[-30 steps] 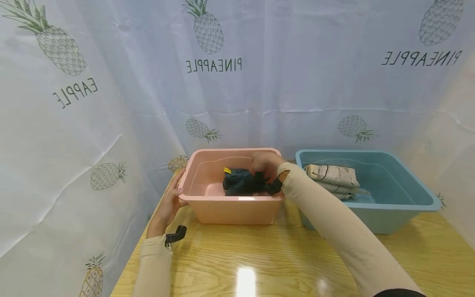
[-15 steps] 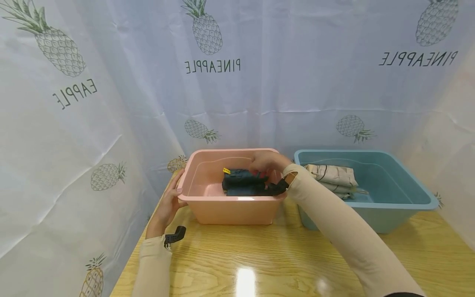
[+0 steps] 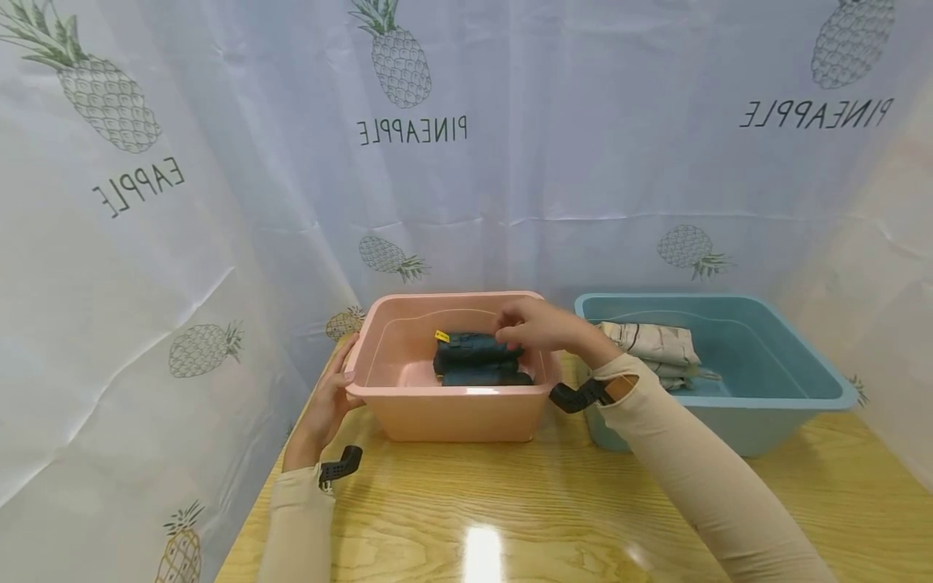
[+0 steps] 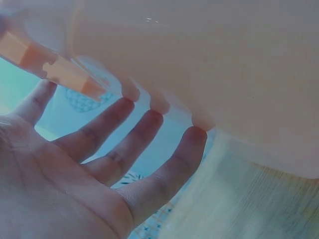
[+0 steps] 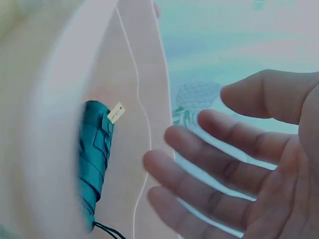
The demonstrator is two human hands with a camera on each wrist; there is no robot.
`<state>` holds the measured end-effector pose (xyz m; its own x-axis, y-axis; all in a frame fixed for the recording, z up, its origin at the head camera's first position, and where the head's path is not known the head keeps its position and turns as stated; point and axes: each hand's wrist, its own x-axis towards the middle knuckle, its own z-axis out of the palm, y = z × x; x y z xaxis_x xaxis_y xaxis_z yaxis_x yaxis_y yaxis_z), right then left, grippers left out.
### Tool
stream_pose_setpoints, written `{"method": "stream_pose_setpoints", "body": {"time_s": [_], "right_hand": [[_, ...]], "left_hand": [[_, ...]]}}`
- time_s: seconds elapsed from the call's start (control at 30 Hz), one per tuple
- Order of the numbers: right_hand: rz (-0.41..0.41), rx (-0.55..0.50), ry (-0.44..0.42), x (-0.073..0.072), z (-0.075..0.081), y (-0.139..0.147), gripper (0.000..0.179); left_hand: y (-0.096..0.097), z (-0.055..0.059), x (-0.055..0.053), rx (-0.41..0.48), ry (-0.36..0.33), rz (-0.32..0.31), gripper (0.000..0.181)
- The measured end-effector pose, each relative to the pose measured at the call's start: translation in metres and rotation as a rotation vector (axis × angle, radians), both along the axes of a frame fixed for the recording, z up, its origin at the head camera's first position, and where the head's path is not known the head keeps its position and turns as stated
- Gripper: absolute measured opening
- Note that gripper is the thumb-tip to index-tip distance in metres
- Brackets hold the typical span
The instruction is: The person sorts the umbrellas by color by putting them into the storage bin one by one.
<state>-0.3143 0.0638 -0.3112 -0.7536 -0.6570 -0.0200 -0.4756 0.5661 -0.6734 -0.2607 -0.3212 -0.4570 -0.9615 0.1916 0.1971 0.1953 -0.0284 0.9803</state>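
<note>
In the head view a pink plastic bin (image 3: 452,417) holds dark teal folded umbrellas (image 3: 474,350) lying side by side; one has a small yellow tag (image 3: 441,335). The left hand (image 3: 330,405) rests at the bin's left side. Its nearly straight fingertips touch the outer wall, as the left wrist view shows. Over the bin's right part hovers the right hand (image 3: 539,325), holding nothing. In the right wrist view its fingers (image 5: 199,179) are relaxed and apart from the umbrella (image 5: 94,154), whose black cord (image 5: 107,230) hangs at one end.
A blue-grey bin (image 3: 773,425) stands to the right, with beige folded bundles (image 3: 656,344) at its left end. Both bins sit on a wooden table (image 3: 437,502). A pineapple-print curtain (image 3: 583,162) hangs behind and to the left.
The right hand has come off the umbrellas and risen up and to the right. The umbrellas now show more fully in the bin. The left hand stays at the bin's side.
</note>
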Motion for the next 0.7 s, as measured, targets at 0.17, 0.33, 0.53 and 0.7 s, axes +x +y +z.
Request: {"method": "stream_pose_setpoints", "body": {"time_s": [0.17,0.33,0.53,0.7], "right_hand": [[-0.024,-0.126,0.03,0.022,-0.009,0.012,0.014],[-0.021,-0.2,0.083,0.039,-0.027,0.025,0.012],[0.036,-0.241,0.219,0.058,-0.045,0.038,0.009],[-0.009,-0.302,0.297,0.069,-0.046,0.051,0.007]], "left_hand": [[-0.001,0.002,0.001,-0.001,0.005,-0.005,0.073],[-0.003,0.007,0.005,-0.052,0.012,0.006,0.073],[0.0,0.027,0.016,-0.236,0.051,0.155,0.062],[0.011,0.048,0.026,-0.416,0.145,0.343,0.055]]}}
